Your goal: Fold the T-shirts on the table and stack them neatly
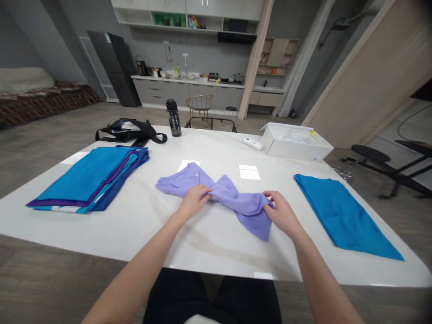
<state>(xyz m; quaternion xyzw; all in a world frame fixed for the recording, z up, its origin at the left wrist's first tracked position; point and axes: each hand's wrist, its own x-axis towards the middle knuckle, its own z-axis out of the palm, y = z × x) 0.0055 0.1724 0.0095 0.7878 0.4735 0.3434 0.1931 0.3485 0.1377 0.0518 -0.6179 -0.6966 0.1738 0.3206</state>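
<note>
A lavender garment, probably a shirt [236, 201], lies twisted and bunched across the middle of the white table [141, 229]. My left hand [195, 200] grips it near its centre, fingers pinching the fabric. At its right end, my right hand [279, 210] pinches another part between thumb and fingers. A neckline-like edge spreads at the garment's left end, and a loose flap hangs down toward me below my right hand. To the right lies a folded blue cloth [347, 218], flat on the table and apart from my hand.
A stack of folded blue and purple cloths [89, 175] sits at the left. Behind it are a black bag [130, 130] and a dark bottle [173, 119]. A white box [297, 143] and a small white device [252, 144] stand at the back right.
</note>
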